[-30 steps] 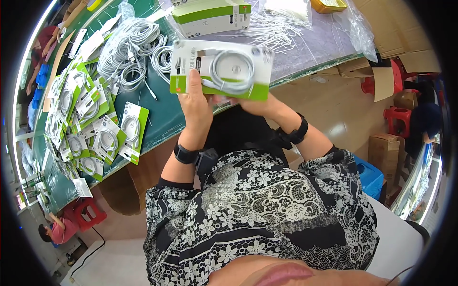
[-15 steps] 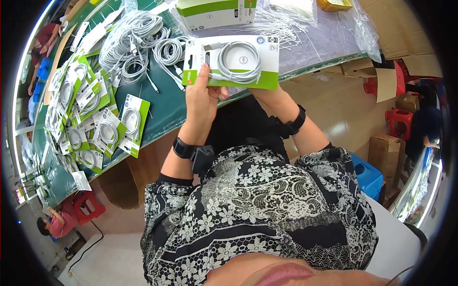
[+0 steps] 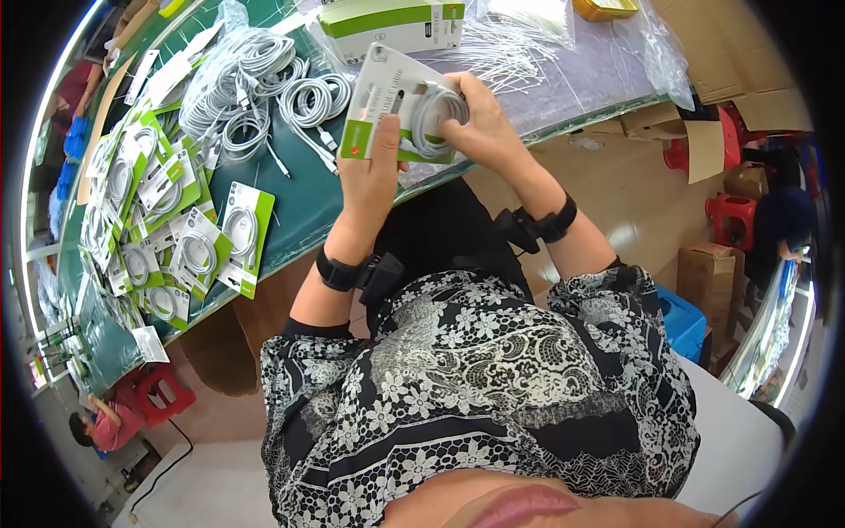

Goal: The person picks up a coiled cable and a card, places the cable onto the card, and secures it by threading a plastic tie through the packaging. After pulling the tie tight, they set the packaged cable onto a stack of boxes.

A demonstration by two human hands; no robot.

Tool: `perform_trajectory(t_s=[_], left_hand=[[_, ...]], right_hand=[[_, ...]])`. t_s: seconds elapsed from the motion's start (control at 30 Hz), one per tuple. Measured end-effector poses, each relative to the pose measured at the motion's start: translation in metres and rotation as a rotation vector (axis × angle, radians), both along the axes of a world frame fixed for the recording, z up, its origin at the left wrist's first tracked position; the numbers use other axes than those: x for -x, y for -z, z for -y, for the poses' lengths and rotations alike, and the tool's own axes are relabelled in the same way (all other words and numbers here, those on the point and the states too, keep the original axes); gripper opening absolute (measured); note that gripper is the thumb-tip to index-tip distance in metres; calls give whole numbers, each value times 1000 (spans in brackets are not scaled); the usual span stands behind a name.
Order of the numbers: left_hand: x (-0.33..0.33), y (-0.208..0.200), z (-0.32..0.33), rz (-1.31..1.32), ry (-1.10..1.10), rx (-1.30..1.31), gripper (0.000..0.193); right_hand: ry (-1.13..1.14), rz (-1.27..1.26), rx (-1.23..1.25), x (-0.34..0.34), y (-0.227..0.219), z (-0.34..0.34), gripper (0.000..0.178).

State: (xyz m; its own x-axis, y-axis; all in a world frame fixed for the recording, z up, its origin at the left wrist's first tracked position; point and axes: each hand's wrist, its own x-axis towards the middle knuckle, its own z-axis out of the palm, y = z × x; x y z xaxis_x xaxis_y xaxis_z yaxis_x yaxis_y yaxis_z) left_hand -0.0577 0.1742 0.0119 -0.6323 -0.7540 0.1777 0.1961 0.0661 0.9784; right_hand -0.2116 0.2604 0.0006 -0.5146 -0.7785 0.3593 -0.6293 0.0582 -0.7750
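Observation:
A white and green backing card (image 3: 363, 104) is held up, tilted, over the near edge of the table. My left hand (image 3: 368, 180) pinches its lower left part, thumb on the front. On the card's right half lies a coiled grey cable (image 3: 424, 121). Gripping that coil and the card's right side is my right hand (image 3: 484, 132), with its thumb pressed at the loop; its other fingertips are partly hidden. Just left of the card, loose coiled cables (image 3: 310, 104) lie on the green tabletop.
Several carded cables (image 3: 141, 220) are heaped at the table's left. A green and white box (image 3: 392, 31) stands behind my hands. Beside it lie white ties (image 3: 502, 57), a yellow container (image 3: 606, 7) and a clear plastic bag (image 3: 660, 57). Red stools (image 3: 731, 220) are on the floor.
My right hand has come from behind the card to grip its right side and the coil. The card has turned and tilted, moving slightly left.

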Motion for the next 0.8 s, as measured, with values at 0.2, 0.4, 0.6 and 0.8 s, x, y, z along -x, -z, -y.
perform_trajectory(t_s=[0.2,0.4,0.6,0.8], left_hand=[[-3,-5,-3,57,49,364,21],[-6,3,7,166,81,214,24],[-11,47,11,-6,103,247,36],[-5,24,2,-61,122,-218,34]], right_hand=[[-68,156,-23,-2,23,1,22],[41,167,-40,-9,27,4,23],[127,247,-57,-20,0,6,29],[-228,796,9,-16,-8,-12,41]])
